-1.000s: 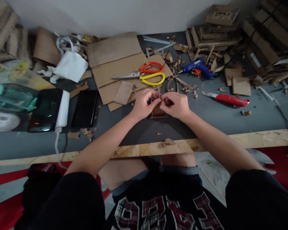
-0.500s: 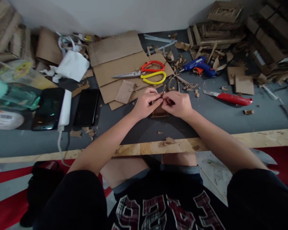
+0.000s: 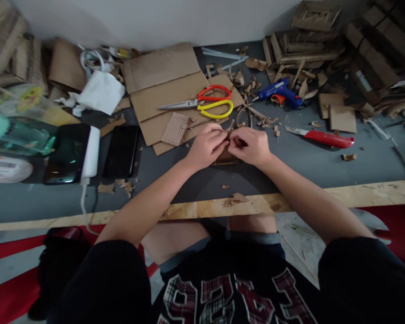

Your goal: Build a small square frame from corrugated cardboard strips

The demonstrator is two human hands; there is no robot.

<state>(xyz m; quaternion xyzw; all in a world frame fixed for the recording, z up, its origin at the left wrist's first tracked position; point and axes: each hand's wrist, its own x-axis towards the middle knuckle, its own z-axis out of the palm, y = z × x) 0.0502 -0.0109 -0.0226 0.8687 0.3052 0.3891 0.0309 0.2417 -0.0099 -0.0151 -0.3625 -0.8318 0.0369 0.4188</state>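
Note:
My left hand point(image 3: 204, 147) and my right hand point(image 3: 251, 145) meet fingertip to fingertip over a small brown cardboard piece point(image 3: 224, 158) that rests on the grey tabletop point(image 3: 290, 166). Both hands pinch a thin corrugated cardboard strip point(image 3: 230, 128) that sticks up between them. Most of the small piece is hidden under my fingers. Just beyond my hands lie the scissors point(image 3: 209, 104) with one red and one yellow handle, resting on flat cardboard sheets point(image 3: 162, 90).
A blue glue gun point(image 3: 279, 93) and a red-handled utility knife point(image 3: 322, 138) lie to the right, among cardboard scraps point(image 3: 253, 85). Two dark phones point(image 3: 67, 153) point(image 3: 121, 150) lie at left by a white charger. Stacked cardboard point(image 3: 307, 42) fills the back right.
My hands have shifted slightly, and the strip between my fingertips now stands up a little more. Nothing else on the table has moved.

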